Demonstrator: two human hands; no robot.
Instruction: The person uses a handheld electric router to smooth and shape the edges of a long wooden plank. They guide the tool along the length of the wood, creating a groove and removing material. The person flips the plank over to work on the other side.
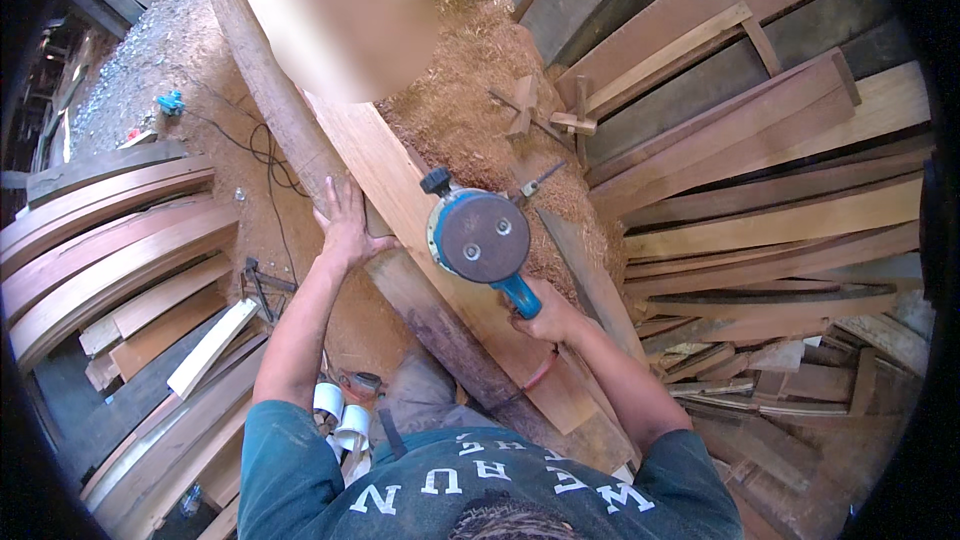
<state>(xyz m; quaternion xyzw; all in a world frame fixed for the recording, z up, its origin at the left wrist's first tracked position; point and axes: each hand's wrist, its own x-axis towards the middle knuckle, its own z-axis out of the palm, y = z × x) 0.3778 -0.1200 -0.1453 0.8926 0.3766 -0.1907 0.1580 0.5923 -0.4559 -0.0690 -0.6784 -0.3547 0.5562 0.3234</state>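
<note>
Stacked boards point(790, 215) flank a sawdust-strewn floor point(465, 110).

1. A dark green shirt point(335, 465) is worn; its cloth is speckled with pale dust; large white block letters point(375, 499) are printed across it in rows;
2. the left sleeve point(290, 450) and right sleeve point(680, 470) are cut short; the forearms point(295, 340) are left uncovered;
3. the left hand point(345, 230) and right hand point(547, 315) are bare;
4. grey trousers point(430, 398) are worn; they are partly hidden.
</note>
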